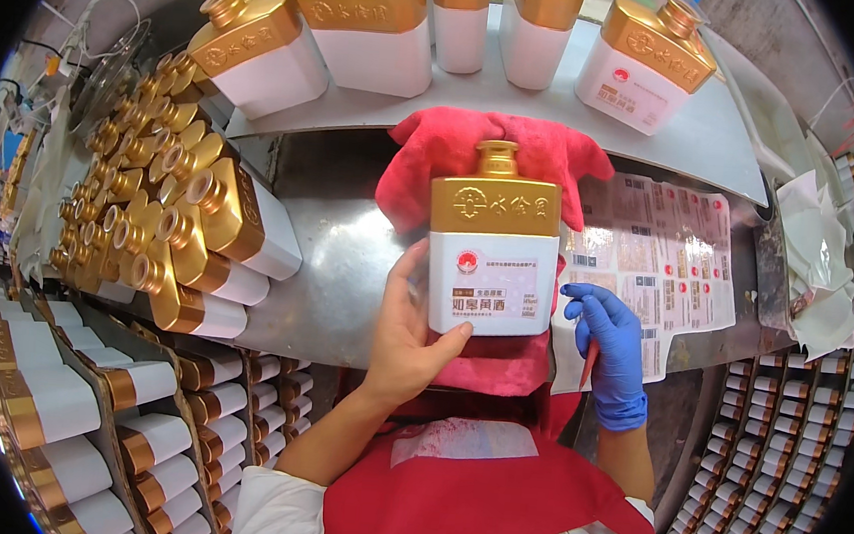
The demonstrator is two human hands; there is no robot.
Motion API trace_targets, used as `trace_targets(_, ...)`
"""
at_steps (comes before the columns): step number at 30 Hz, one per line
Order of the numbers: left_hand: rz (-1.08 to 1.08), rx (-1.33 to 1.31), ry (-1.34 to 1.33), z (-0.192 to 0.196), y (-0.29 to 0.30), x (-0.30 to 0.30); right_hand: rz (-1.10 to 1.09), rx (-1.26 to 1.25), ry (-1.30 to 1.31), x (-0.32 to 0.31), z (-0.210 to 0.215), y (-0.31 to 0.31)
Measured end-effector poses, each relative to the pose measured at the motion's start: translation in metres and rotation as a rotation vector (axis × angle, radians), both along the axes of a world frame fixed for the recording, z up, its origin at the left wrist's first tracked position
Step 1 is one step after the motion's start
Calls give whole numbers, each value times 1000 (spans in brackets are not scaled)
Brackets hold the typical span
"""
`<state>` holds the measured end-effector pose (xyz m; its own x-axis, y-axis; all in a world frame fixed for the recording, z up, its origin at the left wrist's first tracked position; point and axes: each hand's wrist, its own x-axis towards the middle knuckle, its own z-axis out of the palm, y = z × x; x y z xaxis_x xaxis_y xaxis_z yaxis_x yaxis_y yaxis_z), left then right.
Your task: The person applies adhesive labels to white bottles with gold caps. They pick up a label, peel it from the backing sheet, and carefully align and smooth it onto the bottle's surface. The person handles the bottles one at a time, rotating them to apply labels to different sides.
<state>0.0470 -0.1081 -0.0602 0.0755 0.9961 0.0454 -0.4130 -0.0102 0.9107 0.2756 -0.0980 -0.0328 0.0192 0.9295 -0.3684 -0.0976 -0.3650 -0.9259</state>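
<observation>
A white bottle (488, 254) with a gold shoulder and neck stands upright in front of me, its labelled face toward me. My left hand (409, 331), bare, grips it at the lower left, thumb across the bottom front edge. Behind and beneath the bottle lies a red cloth (426, 151). To the right, my right hand (612, 357) wears a blue glove and is closed around a thin red tool (590, 363); its kind is unclear. The gloved fingertips are beside the bottle's lower right side, near a sheet of printed labels (691, 253).
Several similar bottles stand on a raised grey shelf (359, 108) at the back. More bottles (202, 199) lie stacked at the left of the metal table (334, 235). Filled racks (108, 372) flank me below. Crumpled white backing paper (819, 258) hangs at the right.
</observation>
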Motion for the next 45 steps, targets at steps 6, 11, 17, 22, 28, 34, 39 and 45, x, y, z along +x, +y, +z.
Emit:
trace_targets(6, -18, -11, 11, 5, 2, 3, 4, -5, 1, -9, 2, 0)
trace_targets(11, -32, -15, 8, 7, 3, 2, -7, 15, -17, -8, -2, 0)
trace_targets(17, -24, -9, 30, 4, 2, 3, 14, -7, 10, -8, -1, 0)
trace_targets(22, -57, 8, 12, -1, 3, -3, 8, -20, -20, -7, -2, 1)
trace_targets(28, -53, -1, 13, 2, 3, -1, 6, -13, -32, -5, 0, 3)
trace_targets(34, -47, 16, 44, -2, 4, -2, 7, -21, -25, -12, 2, 3)
trace_targets(39, -80, -10, -68, 3, 6, -8, -1, -15, -14, -7, 2, 2)
trace_targets(45, -59, -39, -4, 10, 3, 1, 6, -30, -18, -17, -1, -1)
